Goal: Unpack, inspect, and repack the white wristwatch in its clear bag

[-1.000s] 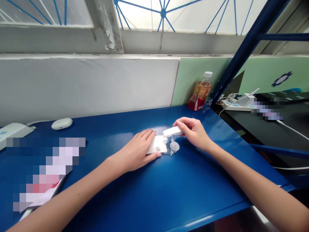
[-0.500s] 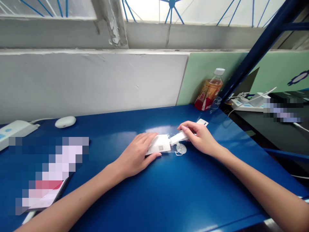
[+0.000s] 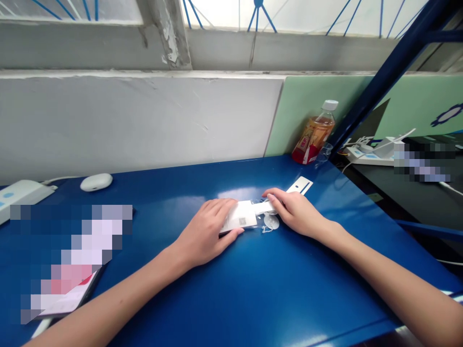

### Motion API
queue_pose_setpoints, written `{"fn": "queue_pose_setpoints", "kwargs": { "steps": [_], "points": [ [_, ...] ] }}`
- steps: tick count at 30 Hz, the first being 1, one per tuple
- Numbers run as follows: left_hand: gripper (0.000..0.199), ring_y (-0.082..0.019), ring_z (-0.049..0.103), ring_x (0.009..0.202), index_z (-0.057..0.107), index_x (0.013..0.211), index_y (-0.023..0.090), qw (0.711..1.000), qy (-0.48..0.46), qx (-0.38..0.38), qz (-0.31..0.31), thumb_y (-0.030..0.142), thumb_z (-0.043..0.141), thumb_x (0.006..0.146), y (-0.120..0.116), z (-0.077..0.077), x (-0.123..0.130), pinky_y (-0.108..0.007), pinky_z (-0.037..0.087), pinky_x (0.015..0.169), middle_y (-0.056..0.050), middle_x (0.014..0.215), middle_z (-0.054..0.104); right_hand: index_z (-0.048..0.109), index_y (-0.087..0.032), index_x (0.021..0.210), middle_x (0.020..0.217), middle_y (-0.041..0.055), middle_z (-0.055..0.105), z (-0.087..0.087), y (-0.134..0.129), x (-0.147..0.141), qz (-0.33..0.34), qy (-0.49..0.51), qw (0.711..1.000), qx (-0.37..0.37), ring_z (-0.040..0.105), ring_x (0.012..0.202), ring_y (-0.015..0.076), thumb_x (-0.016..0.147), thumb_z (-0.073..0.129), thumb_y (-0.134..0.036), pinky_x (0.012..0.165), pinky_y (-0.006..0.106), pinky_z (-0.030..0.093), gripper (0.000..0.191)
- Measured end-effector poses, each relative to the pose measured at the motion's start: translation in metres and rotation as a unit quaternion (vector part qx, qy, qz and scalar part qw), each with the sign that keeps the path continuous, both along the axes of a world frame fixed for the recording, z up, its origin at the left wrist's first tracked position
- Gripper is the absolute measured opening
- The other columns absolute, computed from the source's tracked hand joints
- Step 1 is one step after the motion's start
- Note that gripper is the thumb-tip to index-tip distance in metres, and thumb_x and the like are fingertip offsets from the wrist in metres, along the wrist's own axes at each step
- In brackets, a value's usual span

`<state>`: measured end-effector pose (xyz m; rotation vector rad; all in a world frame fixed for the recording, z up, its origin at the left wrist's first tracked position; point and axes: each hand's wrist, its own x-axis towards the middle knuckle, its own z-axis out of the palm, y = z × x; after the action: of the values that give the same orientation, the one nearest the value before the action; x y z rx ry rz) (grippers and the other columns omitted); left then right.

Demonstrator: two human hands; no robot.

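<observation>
My left hand (image 3: 204,236) is closed round a flat white packet (image 3: 244,214) with a small printed square code, fingers over its top and thumb along the near edge. Clear plastic sticks out at its right end. My right hand (image 3: 292,207) is closed on a narrow white strip (image 3: 299,185). The strip's far end, with a dark hole and a blue-looking slot, shows past the fingers; its other end reaches the packet's plastic. Just below this lies a small round whitish disc (image 3: 271,221) beside a short beaded chain (image 3: 267,230). The fingertips hide part of the strip.
A bottle of reddish drink (image 3: 314,135) stands at the desk's back right corner by a blue metal post (image 3: 376,82). A white earbud case (image 3: 96,182), a power strip (image 3: 25,195) and a phone with a blurred screen (image 3: 68,294) lie on the left of the blue desk (image 3: 231,299).
My right hand has moved slightly lower, and the strip now lies flatter, with more of its far end showing. My left hand stays on the packet.
</observation>
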<state>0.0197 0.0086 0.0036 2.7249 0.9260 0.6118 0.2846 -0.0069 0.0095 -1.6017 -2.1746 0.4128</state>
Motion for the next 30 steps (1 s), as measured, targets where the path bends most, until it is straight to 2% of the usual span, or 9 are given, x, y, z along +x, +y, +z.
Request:
{"fn": "queue_pose_setpoints", "kwargs": {
  "steps": [5,14,21,30],
  "points": [
    [0.045,-0.032,0.055,0.122,0.046,0.134,0.016,1.000,-0.001,0.011,0.002,0.038,0.055,0.096,-0.003,0.001,0.001,-0.050,0.044,0.102,-0.016,0.132,0.060,0.062,-0.020,0.117,0.072,0.0049,0.069,-0.004,-0.001,-0.003,-0.005,-0.067,0.998,0.005,0.065,0.065,0.0216,0.103,0.029,-0.036,0.059,0.028,0.038,0.039],
    [0.045,-0.031,0.056,0.121,0.048,0.132,0.013,1.000,-0.006,0.029,-0.004,0.039,0.055,0.097,-0.003,-0.002,0.001,-0.048,0.045,0.102,-0.016,0.131,0.060,0.062,-0.019,0.120,0.073,0.0076,0.071,-0.004,-0.003,-0.015,-0.031,-0.129,0.991,0.014,0.067,0.066,0.0241,0.102,0.031,-0.038,0.056,0.028,0.033,0.040],
    [0.045,-0.031,0.055,0.123,0.046,0.135,0.015,1.000,0.000,0.020,-0.004,0.039,0.053,0.098,-0.002,-0.001,0.000,-0.048,0.045,0.102,-0.015,0.134,0.059,0.066,-0.020,0.111,0.067,0.0035,0.070,0.007,-0.003,-0.003,-0.025,-0.054,0.998,0.010,0.063,0.062,0.0204,0.099,0.042,-0.037,0.057,0.028,0.036,0.033],
    [0.048,-0.032,0.055,0.123,0.048,0.137,0.017,1.000,-0.005,0.008,-0.003,0.040,0.056,0.096,0.000,-0.003,-0.002,-0.050,0.045,0.103,-0.015,0.135,0.059,0.065,-0.020,0.114,0.070,0.0025,0.072,0.009,-0.007,-0.005,0.034,0.031,0.999,0.008,0.063,0.061,0.0180,0.097,0.048,-0.034,0.059,0.029,0.041,0.028]
  ]
}}
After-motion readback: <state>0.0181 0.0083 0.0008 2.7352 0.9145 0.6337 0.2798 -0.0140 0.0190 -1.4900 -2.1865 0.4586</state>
